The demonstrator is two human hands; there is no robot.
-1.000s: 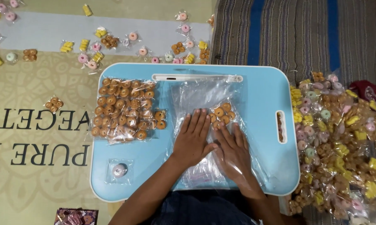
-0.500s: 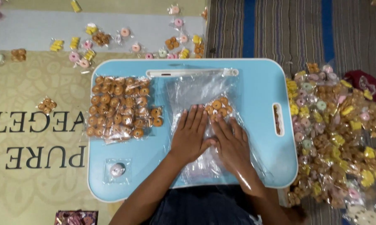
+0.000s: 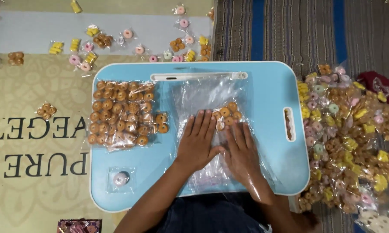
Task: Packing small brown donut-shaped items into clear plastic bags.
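Barely anything has shifted since before: both palms are kept flat, fingers spread, left hand [image 3: 197, 141] and right hand [image 3: 241, 152] pressed on the clear plastic bag [image 3: 211, 97] (orange ring snacks [image 3: 227, 113] inside), laid mid blue lap tray [image 3: 270, 90].

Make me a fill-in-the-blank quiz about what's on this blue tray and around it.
1. Both hands, the left hand and the right hand, press flat on a clear plastic ____.
2. The tray is light ____.
3. The orange ring packets lie to the ____ of the hands.
4. The big heap of packets lies off the tray's ____ side.

Missing words: bag; blue; left; right
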